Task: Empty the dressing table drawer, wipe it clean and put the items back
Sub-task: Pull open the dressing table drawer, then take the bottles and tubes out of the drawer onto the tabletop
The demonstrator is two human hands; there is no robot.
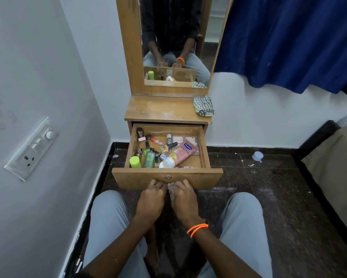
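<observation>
The wooden drawer [206,178] of the dressing table stands pulled out. Inside lie several cosmetics: a pink Vaseline tube [185,154], a green bottle [150,159], a lime-green cap [135,161], nail polish bottles and a palette [185,139]. My left hand [151,199] and my right hand [181,199] sit side by side at the lower edge of the drawer front, fingers curled under it just below the lock [168,177]. A striped cloth [203,105] lies on the right of the table top [160,109].
A mirror [176,37] rises behind the table top. A wall with a switch panel [33,147] is close on the left. Blue curtain [289,41] hangs at the right, a bed edge [329,157] further right. A small white cap [257,155] lies on the dark floor.
</observation>
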